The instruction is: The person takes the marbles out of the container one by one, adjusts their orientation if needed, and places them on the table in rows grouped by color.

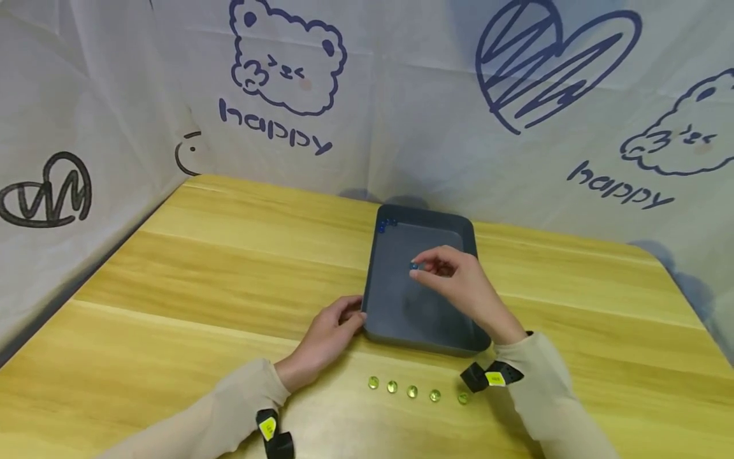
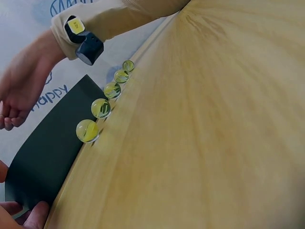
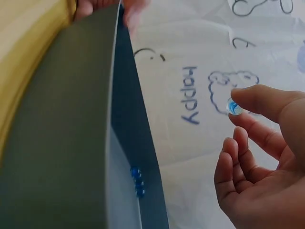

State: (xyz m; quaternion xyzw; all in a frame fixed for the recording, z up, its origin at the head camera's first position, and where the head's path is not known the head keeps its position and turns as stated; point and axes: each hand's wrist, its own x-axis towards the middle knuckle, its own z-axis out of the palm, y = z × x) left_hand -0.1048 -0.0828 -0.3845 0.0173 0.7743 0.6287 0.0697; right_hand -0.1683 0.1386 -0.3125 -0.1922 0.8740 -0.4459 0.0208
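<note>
My right hand (image 1: 459, 280) is above the dark grey tray (image 1: 424, 338), pinching a blue marble (image 3: 234, 106) between thumb and index finger; the other fingers are curled in. Several blue marbles (image 3: 137, 182) sit together inside the tray, in its far left corner. My left hand (image 1: 329, 335) holds the tray's left side near the front corner, thumb and fingers against the wall; part of that hold is hidden. Several clear marbles with yellow-green swirls (image 1: 412, 391) lie in a row on the table in front of the tray.
The wooden table (image 1: 229, 268) spreads out around the tray. White cloth (image 1: 401, 127) with drawn bears, hearts and lettering hangs behind and to the left. A black wrist camera (image 1: 490, 376) on the right sleeve is over the right end of the marble row.
</note>
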